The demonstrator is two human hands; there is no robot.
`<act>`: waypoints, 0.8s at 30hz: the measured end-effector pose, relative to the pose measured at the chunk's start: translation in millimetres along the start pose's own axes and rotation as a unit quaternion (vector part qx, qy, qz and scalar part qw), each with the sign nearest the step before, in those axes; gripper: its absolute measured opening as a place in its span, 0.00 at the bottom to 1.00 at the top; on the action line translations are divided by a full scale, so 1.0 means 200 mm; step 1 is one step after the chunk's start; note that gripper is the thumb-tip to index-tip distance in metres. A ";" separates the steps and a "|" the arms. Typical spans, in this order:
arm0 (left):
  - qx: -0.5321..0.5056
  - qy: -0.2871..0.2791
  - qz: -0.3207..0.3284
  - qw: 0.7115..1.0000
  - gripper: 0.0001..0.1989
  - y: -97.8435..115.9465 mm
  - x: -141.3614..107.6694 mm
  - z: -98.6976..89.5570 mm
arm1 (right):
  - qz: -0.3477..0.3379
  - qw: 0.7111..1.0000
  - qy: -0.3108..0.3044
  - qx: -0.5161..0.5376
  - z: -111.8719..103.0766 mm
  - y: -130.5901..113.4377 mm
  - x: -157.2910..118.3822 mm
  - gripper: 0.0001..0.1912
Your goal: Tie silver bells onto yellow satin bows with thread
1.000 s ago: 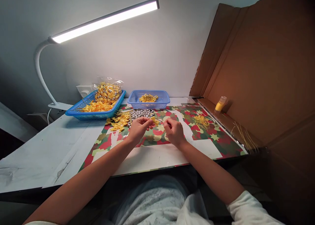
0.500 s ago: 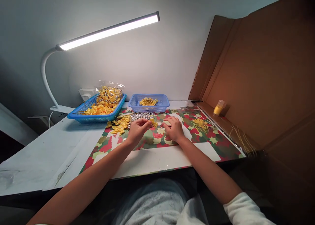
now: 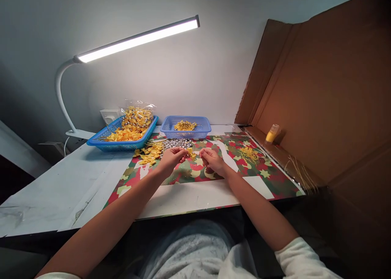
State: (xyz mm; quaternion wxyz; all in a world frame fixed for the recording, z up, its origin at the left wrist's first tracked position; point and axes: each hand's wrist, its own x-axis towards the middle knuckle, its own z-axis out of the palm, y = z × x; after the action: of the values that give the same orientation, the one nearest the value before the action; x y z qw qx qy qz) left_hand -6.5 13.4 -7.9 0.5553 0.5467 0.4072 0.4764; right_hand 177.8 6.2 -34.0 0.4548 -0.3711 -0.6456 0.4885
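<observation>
My left hand (image 3: 173,159) is pinched closed beside a small yellow ribbon bow (image 3: 191,154), which shows just right of its fingertips. My right hand (image 3: 211,161) is closed too, its thumb and fingertips together a short way right of the bow; anything between them is too small to make out. Behind my left hand lies a pile of silver bells (image 3: 177,143). Yellow bows (image 3: 149,152) are heaped left of the bells on the patterned sheet (image 3: 183,175).
A blue basket (image 3: 122,146) of yellow bows and a clear bag stands at the back left, a smaller blue basket (image 3: 185,134) behind the bells. Yellow ties (image 3: 249,154) lie at right, near a yellow-filled bottle (image 3: 271,134) and cardboard (image 3: 320,87). A lamp (image 3: 137,40) hangs above.
My right hand's fingers have closed together, and the hand has come slightly nearer my left hand. The left hand keeps its pinch by the bow. The view has shifted slightly.
</observation>
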 end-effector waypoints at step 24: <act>0.306 0.092 0.312 0.895 0.04 -0.04 -0.09 0.04 | -0.112 0.926 0.175 -0.315 0.16 -0.09 -0.07 0.08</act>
State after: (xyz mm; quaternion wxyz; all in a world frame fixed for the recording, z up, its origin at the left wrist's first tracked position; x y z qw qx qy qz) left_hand -1.5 -5.5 -16.9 0.1437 0.7426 0.3908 0.5246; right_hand 151.7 -20.7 -22.6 0.4719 -0.5003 -0.7136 0.1332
